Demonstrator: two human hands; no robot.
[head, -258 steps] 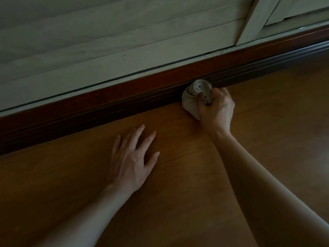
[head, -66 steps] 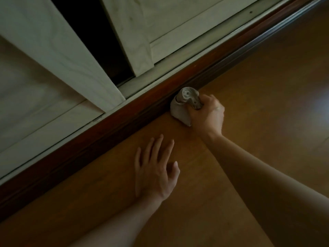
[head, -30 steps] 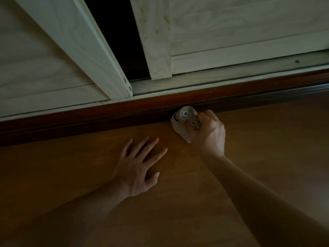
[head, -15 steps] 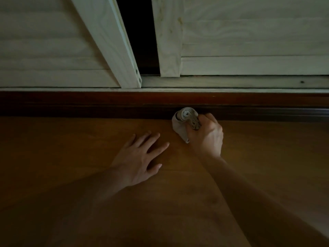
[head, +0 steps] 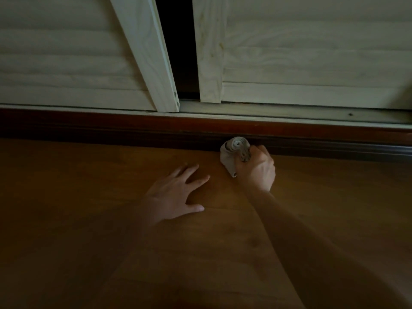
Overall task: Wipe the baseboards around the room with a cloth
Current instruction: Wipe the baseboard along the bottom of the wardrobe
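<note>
Cloth (head: 231, 153) slid right along baseboard (head: 111, 128), bunched inside right hand (head: 256, 173) fingers (head: 260, 152).

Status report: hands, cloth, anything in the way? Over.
Right hand grips rolled cloth, cloth against baseboard. Left hand flat on floor, fingers spread. Nothing visible in the way along the baseboard.

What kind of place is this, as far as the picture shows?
Probably a room in a home: a wooden floor, a dark red baseboard, and pale slatted sliding doors, perhaps a closet's, standing slightly apart.
</note>
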